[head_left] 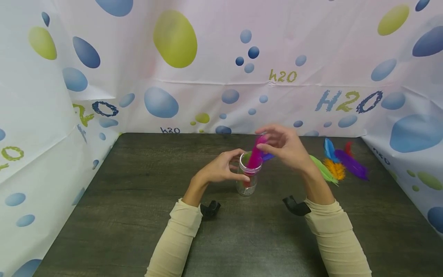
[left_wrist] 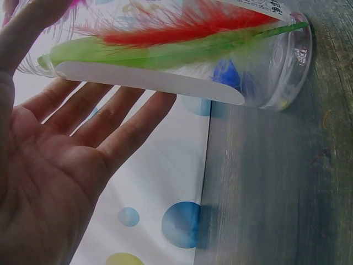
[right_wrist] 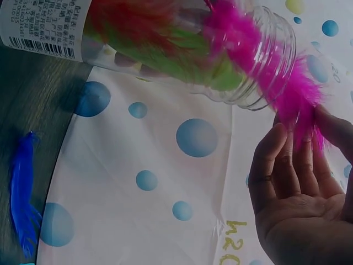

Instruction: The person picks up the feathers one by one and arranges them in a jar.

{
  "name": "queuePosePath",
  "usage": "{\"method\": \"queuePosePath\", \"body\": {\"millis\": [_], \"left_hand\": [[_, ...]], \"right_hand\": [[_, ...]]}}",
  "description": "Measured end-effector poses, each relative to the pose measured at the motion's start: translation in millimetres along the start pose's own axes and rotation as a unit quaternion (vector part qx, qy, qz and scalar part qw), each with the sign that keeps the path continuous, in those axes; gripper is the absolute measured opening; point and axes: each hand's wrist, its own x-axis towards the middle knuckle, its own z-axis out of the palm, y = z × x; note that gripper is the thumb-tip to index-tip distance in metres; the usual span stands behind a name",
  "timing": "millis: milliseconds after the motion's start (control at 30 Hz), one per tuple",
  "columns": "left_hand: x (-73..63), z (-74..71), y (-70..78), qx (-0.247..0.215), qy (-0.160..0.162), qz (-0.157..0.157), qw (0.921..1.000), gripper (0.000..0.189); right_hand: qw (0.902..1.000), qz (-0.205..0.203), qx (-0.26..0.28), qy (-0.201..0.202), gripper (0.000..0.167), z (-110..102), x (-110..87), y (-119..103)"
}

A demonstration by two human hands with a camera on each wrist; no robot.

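Note:
A clear glass jar [head_left: 247, 189] with a printed label stands upright on the table. My left hand [head_left: 221, 169] holds it, thumb on the near side and fingers around the far side. Inside the jar lie a red feather [left_wrist: 187, 28], a green feather [left_wrist: 110, 54] and something small and blue [left_wrist: 226, 73] near the bottom. With thumb and fingers, my right hand [head_left: 285, 148] pinches the end of a magenta feather [right_wrist: 276, 83] above the mouth. The feather's lower part is inside the jar.
A dark blue feather [right_wrist: 22, 193] lies on the table behind the jar. To the right are loose feathers: green [head_left: 324, 169], orange [head_left: 334, 169], light blue [head_left: 330, 149], purple [head_left: 352, 164] and red [head_left: 348, 149]. A patterned sheet [head_left: 207, 73] hangs behind the dark table [head_left: 138, 215].

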Motion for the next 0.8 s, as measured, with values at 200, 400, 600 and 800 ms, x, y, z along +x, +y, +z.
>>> {"method": "queuePosePath", "body": {"millis": [200,400,600,800], "left_hand": [[0.1,1.0,-0.6,0.002,0.001,0.001,1.0000,0.060],[0.5,1.2,0.4,0.003,0.001,0.003,1.0000,0.060],[-0.1,1.4,0.3,0.002,0.000,0.000,1.0000,0.060],[-1.9,1.9,-0.3,-0.001,0.001,0.002,1.0000,0.060]], "right_hand": [[0.9999,0.016,0.002,0.006,0.030,2.3,-1.7,1.6],[0.9993,0.029,-0.003,0.024,0.031,4.0,-2.7,1.6],[0.9996,0.019,-0.001,0.022,0.034,5.1,-2.5,2.5],[0.9995,0.027,0.000,0.014,0.037,7.2,-3.4,1.6]]}}
